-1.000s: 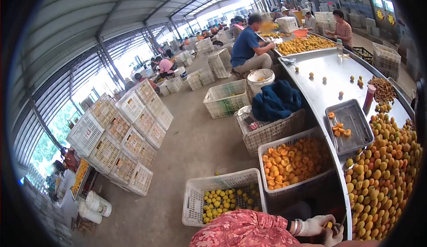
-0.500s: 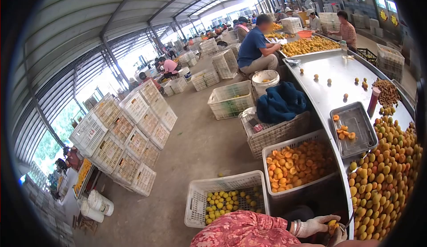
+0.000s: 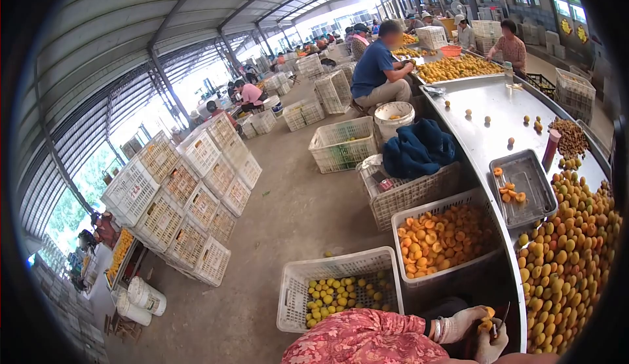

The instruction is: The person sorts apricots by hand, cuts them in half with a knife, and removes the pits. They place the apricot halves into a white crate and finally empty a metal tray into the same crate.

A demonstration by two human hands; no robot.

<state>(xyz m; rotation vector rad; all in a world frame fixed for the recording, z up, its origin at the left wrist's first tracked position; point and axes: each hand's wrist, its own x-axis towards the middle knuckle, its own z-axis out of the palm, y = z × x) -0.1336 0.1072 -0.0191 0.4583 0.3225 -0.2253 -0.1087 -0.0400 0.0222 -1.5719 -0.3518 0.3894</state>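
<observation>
My left hand (image 3: 461, 325), in a white glove, is closed around an apricot (image 3: 485, 325) that looks split, with orange flesh showing. Close against it, my gloved right hand (image 3: 491, 345) grips a knife (image 3: 504, 315), its thin blade pointing up. Both hands are low beside the metal table's edge. Just beyond them stands a white crate (image 3: 452, 271) of pitted apricot halves. To its left, another crate (image 3: 341, 264) holds yellow-green fruit. On the table lie a heap of whole apricots (image 3: 563, 266) and a grey tray (image 3: 534, 212) with several orange halves.
The long metal table (image 3: 468, 131) carries a brown heap (image 3: 570, 136) resembling pits and a reddish cylinder (image 3: 551, 149). Blue cloth (image 3: 419, 148) lies on a crate beside a white bucket (image 3: 393, 127). A seated person (image 3: 373, 69) works farther along. Stacked crates (image 3: 190, 200) stand left.
Both hands have shifted slightly up and left. The apricot now looks parted into two pieces, and the knife blade stands more clear of it. The whole view has shifted a little.
</observation>
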